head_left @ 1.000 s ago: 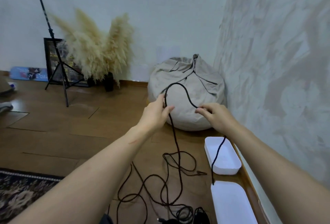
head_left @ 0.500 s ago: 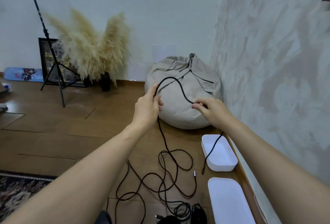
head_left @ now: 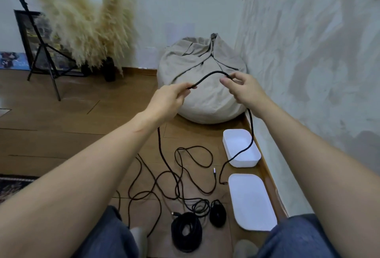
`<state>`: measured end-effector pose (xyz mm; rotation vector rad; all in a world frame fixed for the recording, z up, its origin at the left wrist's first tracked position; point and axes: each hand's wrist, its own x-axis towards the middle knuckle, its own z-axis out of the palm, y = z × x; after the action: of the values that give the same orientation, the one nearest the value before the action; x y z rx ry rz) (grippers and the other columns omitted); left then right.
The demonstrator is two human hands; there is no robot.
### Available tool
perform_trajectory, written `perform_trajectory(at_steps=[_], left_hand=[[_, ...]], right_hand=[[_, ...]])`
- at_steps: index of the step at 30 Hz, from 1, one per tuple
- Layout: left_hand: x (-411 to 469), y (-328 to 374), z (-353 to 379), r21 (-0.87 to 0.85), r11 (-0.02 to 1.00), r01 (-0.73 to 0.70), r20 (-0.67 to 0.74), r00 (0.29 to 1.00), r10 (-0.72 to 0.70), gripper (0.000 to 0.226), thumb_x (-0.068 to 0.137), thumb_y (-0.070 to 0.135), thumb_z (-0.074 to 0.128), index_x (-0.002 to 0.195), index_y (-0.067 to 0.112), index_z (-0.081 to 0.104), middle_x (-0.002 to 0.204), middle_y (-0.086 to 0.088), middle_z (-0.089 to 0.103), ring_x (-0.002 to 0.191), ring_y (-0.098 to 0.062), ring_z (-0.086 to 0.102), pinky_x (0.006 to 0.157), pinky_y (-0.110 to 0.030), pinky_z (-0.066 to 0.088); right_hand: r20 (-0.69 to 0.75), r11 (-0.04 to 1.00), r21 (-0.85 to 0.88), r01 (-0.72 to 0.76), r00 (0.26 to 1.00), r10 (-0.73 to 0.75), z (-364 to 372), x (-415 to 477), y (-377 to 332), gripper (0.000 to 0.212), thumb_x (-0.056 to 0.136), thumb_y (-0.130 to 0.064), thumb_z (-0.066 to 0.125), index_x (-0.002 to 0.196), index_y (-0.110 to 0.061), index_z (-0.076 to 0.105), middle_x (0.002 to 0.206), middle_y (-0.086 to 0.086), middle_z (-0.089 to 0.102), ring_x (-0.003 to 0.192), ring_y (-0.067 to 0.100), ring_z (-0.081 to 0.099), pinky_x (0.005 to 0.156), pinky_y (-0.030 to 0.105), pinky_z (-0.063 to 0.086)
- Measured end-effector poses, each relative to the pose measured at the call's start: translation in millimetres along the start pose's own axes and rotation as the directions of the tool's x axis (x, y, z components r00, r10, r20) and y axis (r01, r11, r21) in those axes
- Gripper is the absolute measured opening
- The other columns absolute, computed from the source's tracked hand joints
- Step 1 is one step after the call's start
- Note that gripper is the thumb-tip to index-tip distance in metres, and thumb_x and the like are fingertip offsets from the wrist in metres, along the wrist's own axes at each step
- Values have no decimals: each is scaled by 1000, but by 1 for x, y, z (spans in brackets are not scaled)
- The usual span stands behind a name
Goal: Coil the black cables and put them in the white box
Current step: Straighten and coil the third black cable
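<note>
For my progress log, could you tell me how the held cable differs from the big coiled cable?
The held cable is loose, strung between the left hand and right hand, trailing to the floor; the big coiled cable is wound tight, lying flat, untouched. Both are black.

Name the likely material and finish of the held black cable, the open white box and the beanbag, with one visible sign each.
The black cable looks sleeved in braided fabric, matte: its surface shows a fine woven texture. The white box is probably plastic, smooth: thin moulded walls, rounded corners. The beanbag seems beige woven cloth, matte: soft folds gather at its top.
</note>
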<state>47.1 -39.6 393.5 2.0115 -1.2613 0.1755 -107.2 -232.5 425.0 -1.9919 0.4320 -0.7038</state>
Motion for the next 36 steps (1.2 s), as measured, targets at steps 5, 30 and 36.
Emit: perform_trajectory(at_steps=[5,30,36], left_hand=[[2,14,2,89,984,-152,36,988,149,33,106,27,51,135,35,64,81,19,59,63,16,52,55,-11,34],[3,-6,4,168,985,-33,-1,999,34,24,102,50,50,98,34,67,82,13,68,75,-8,60,64,-34,51],[4,-19,-3,97,995,36,-43,999,-32,24,102,49,52,88,32,62,72,11,64,67,-5,57,62,-34,50]], right_hand=[[158,994,-106,-1,987,18,2,-4,-15,43,96,-53,58,77,-16,68,59,-2,38,50,10,37,48,24,28],[162,779,-610,144,985,-56,-5,-5,24,17,98,-46,56,106,-37,68,88,-23,63,88,5,57,82,33,49],[56,762,-631,147,988,-145,-1,-2,15,21,101,-41,51,87,-38,66,82,-16,67,80,11,61,68,33,45]])
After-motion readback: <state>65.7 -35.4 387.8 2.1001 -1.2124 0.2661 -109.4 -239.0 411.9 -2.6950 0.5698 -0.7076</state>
